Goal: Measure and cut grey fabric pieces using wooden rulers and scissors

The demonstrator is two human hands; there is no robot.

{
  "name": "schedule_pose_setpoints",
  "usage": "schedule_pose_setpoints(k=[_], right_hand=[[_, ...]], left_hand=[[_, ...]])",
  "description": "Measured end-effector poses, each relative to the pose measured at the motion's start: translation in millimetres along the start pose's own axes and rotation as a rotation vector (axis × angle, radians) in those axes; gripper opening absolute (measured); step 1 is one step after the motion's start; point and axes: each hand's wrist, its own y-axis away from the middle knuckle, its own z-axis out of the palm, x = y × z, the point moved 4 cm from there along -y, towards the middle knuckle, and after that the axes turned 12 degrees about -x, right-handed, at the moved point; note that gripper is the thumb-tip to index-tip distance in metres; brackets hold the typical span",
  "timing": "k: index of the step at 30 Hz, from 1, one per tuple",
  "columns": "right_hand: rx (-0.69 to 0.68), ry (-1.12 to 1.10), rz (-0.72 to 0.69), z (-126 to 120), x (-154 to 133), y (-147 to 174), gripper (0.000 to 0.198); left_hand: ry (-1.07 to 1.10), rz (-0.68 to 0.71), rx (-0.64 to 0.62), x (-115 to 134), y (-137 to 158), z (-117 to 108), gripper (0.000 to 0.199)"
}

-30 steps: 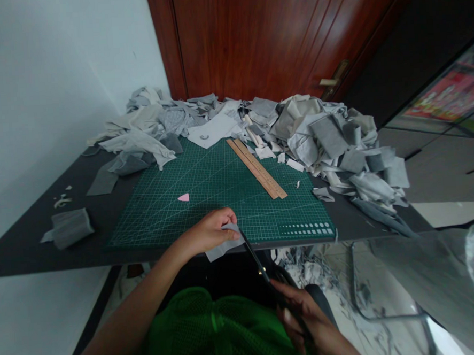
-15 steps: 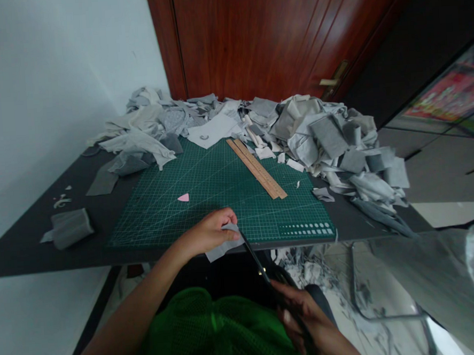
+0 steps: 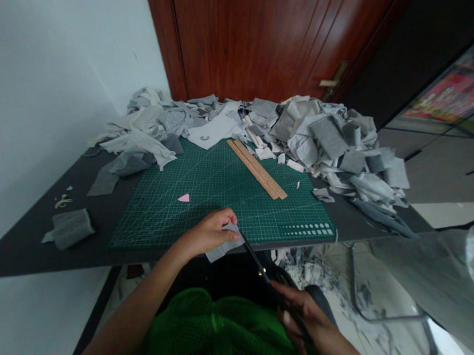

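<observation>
left hand (image 3: 208, 234) grip: pinching grey fabric piece (image 3: 224, 246); right hand (image 3: 305, 320) grip: holding scissors (image 3: 262, 269)

Black table (image 3: 27, 238): cutting mat (image 3: 206, 195), fabric scraps (image 3: 331, 139).

The left hand (image 3: 210, 234) pinches a grey fabric scrap (image 3: 224, 246) while the right hand (image 3: 305, 318) works black scissors (image 3: 258, 263) into it.

Soft matt grey cloth scrap (image 3: 224, 246) pinched in left hand (image 3: 208, 234); dark scissors (image 3: 262, 269), blades dull, in right hand (image 3: 306, 323). Matt green cutting mat (image 3: 217, 195), printed grid, centre frame. Pale bare-wood ruler (image 3: 256, 168). Heaped grey fabric offcuts (image 3: 331, 145), woven, upper right. Smooth matt black counter (image 3: 24, 238). Glossy varnished red-brown wooden door (image 3: 260, 37).
</observation>
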Motion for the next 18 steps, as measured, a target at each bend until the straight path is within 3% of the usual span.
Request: schedule_pose_setpoints(k=[18], right_hand=[[0.087, -0.037, 0.010, -4.4, 3.9, 1.6, 0.076]], left_hand=[[0.036, 0.034, -0.020, -8.5, -1.2, 0.4, 0.033]])
